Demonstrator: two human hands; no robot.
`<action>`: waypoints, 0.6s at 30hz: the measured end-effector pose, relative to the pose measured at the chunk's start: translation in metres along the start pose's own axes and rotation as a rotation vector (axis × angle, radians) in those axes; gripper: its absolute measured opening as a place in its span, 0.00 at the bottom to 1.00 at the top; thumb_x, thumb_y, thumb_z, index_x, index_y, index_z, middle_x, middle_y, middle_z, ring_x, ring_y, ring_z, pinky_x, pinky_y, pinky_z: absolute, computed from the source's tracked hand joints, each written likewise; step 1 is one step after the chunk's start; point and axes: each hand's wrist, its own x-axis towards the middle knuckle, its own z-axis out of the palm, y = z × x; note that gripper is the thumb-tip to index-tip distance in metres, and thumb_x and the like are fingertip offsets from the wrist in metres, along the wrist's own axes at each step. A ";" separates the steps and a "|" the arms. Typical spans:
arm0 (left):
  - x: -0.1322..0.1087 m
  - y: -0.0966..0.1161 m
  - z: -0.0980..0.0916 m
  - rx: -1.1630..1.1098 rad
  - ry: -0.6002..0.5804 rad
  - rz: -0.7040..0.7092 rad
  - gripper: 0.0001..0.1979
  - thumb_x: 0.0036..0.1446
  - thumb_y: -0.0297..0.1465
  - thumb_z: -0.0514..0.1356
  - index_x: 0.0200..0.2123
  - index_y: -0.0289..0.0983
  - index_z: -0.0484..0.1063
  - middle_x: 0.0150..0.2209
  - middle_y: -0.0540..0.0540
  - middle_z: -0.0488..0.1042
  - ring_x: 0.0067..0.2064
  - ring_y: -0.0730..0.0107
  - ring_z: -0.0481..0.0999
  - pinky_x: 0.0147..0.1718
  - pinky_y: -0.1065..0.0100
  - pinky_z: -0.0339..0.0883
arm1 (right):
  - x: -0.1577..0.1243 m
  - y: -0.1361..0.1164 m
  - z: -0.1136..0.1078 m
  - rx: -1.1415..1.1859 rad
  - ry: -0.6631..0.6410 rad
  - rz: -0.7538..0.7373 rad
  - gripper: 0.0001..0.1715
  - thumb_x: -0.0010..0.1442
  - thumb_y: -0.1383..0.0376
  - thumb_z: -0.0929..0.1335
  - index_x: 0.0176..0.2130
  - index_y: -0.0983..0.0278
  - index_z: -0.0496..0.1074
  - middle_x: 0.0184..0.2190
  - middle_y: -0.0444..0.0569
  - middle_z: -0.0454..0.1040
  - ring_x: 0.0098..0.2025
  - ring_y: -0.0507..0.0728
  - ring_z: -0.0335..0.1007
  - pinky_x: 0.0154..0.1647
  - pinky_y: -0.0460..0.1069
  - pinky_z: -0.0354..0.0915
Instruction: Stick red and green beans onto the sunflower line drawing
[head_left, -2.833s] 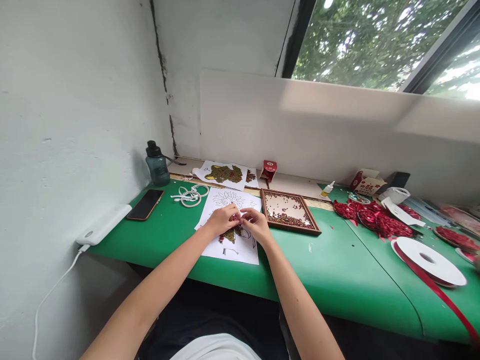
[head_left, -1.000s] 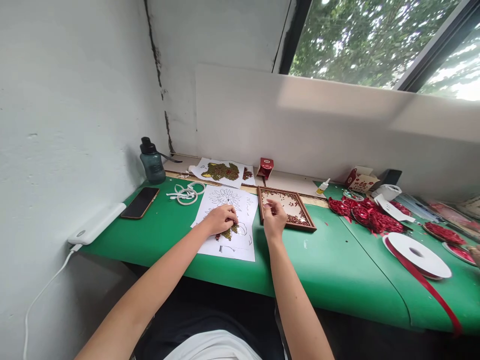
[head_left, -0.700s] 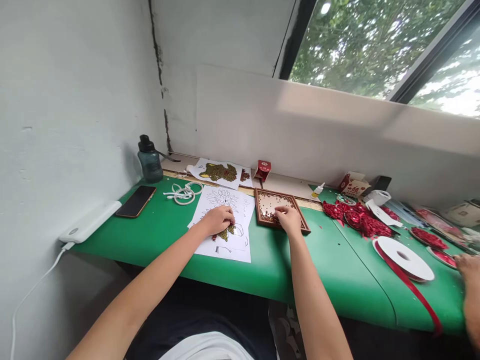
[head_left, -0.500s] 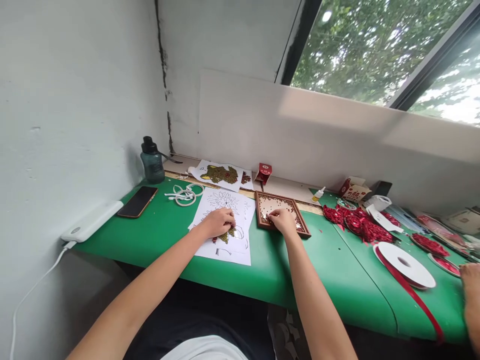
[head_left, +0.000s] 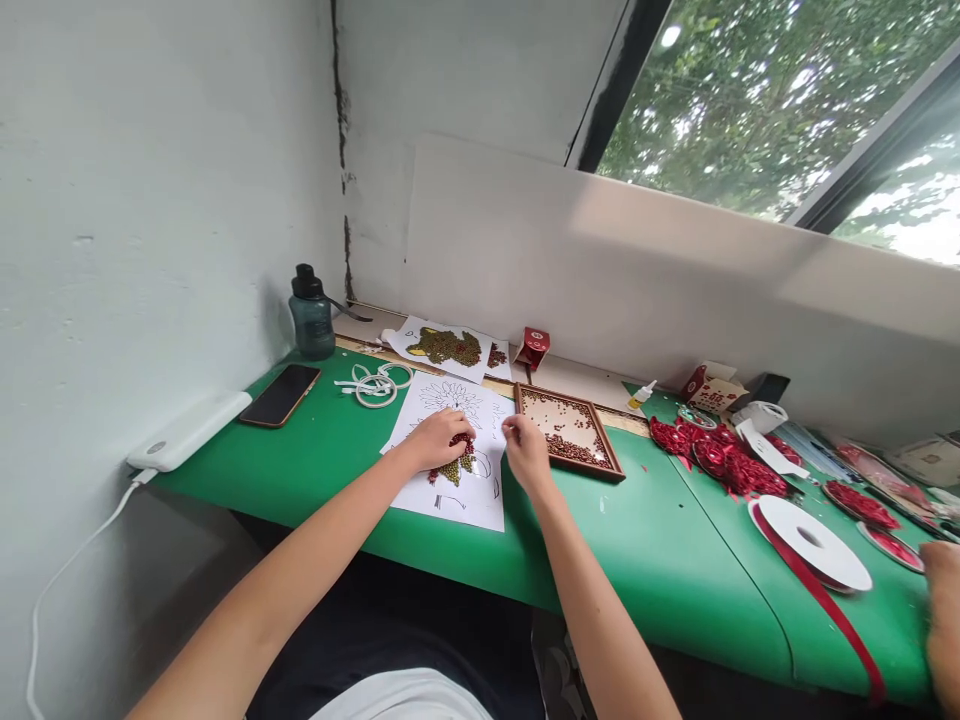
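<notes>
A white sheet with a line drawing of flowers (head_left: 484, 505) lies on the green table. Small green and dark red beads or beans (head_left: 454, 470) fill part of the drawing. My left hand (head_left: 436, 440) rests on the sheet beside that patch, fingers curled together; whatever they hold is hidden. Over the sheet's right edge is my right hand (head_left: 527, 450), its fingertips pinched, with anything between them too small to make out. Just right of it, a brown wooden tray (head_left: 609, 458) holds many small dark red beads or beans, heaped mostly along its near side.
Behind lie a finished-looking bead picture (head_left: 446, 347) and a red box (head_left: 534, 347). At left are a phone (head_left: 281, 395), a bottle (head_left: 311, 318), white cable (head_left: 375, 385) and a white power bar (head_left: 191, 430). Rightward are a glue bottle (head_left: 641, 394), a ribbon spool (head_left: 817, 540) and another person's hand (head_left: 943, 590).
My right hand has lifted out of the wooden tray and moved left to the sheet's edge. My left hand stays on the sheet, and more red pieces show beside its fingers.
</notes>
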 end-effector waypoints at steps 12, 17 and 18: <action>0.000 0.001 -0.002 -0.021 0.013 0.000 0.08 0.66 0.30 0.60 0.46 0.41 0.78 0.46 0.45 0.77 0.52 0.57 0.72 0.54 0.56 0.67 | -0.020 -0.022 0.018 0.095 -0.154 -0.209 0.06 0.67 0.65 0.69 0.38 0.58 0.77 0.46 0.50 0.80 0.50 0.64 0.68 0.53 0.59 0.63; 0.000 0.000 -0.001 -0.033 0.017 -0.010 0.09 0.65 0.28 0.59 0.46 0.41 0.78 0.47 0.45 0.77 0.52 0.58 0.72 0.55 0.56 0.67 | -0.021 -0.022 0.019 0.100 -0.165 -0.209 0.07 0.67 0.66 0.69 0.37 0.57 0.79 0.47 0.50 0.80 0.51 0.64 0.68 0.54 0.60 0.64; 0.000 0.000 -0.001 -0.033 0.014 -0.012 0.09 0.65 0.28 0.59 0.45 0.41 0.78 0.47 0.46 0.77 0.52 0.58 0.72 0.55 0.56 0.67 | -0.021 -0.021 0.020 0.099 -0.171 -0.213 0.06 0.66 0.65 0.70 0.37 0.57 0.79 0.47 0.50 0.80 0.51 0.64 0.68 0.54 0.60 0.64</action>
